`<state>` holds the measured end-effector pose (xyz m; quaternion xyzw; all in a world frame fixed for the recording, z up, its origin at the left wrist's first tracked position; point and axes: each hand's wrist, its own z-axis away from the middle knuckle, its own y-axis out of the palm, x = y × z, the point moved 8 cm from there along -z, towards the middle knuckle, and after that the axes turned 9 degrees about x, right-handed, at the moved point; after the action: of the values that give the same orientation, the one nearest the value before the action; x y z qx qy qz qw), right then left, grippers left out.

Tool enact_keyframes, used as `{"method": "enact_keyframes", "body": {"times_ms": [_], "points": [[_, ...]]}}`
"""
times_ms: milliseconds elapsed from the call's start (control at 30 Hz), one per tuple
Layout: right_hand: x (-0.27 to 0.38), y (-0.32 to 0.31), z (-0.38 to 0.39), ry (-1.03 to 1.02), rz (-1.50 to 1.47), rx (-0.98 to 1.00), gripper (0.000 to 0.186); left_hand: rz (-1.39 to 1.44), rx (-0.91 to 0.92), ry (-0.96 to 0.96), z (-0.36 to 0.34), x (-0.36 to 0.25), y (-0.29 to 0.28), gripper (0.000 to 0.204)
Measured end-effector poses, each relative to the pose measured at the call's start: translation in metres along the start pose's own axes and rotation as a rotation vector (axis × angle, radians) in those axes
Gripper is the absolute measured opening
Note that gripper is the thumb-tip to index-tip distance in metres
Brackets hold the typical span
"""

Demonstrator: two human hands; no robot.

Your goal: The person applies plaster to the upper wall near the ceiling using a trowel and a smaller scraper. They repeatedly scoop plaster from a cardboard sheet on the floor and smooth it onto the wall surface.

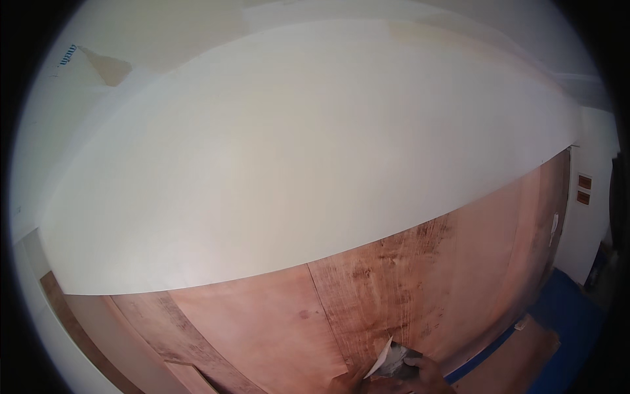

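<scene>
Both of my hands are low in the picture, close together in front of the wood panels. My left hand is closed at the lower left side of a putty knife, whose pale flat blade points upward. White paste is smeared beside that blade. My right hand is closed around the right side of a dark grey flat blade, its fingers over the face. The two blades meet or overlap; I cannot tell where they touch. The handles and part of both hands are hidden or cut off by the lower edge.
A smooth white wall surface spans above reddish wood panels, one stained darker. At right are a blue covering, a brown board and two brown wall plates. A tan patch marks the upper left.
</scene>
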<state>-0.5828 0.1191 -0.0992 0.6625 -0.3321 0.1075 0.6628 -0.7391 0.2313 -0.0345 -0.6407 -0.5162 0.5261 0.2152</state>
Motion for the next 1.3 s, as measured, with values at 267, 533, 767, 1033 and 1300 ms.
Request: {"method": "enact_keyframes", "body": {"times_ms": [267, 533, 767, 1033, 1300], "points": [[0.014, 0.023, -0.002, 0.014, -0.047, 0.059, 0.037, 0.019, 0.117, -0.243, 0.049, 0.036, 0.016, 0.046], [0.075, 0.112, 0.027, -0.616, 1.346, 0.299, 0.035, 1.619, 0.158, -0.583, 0.063, -0.020, 0.003, 0.040], [0.069, 0.042, 0.038, -0.390, 1.453, 0.302, 0.040, 1.133, 0.264, -0.210, 0.021, -0.052, -0.002, 0.027], [0.100, -0.044, 0.036, -0.105, 0.716, -0.132, 0.041, 1.301, -0.015, -0.402, 0.008, -0.060, 0.014, 0.019], [0.304, 0.097, 0.062, -0.639, 0.927, -0.078, 0.023, 1.251, -0.232, -0.389, -0.013, -0.030, 0.043, 0.015]]}}
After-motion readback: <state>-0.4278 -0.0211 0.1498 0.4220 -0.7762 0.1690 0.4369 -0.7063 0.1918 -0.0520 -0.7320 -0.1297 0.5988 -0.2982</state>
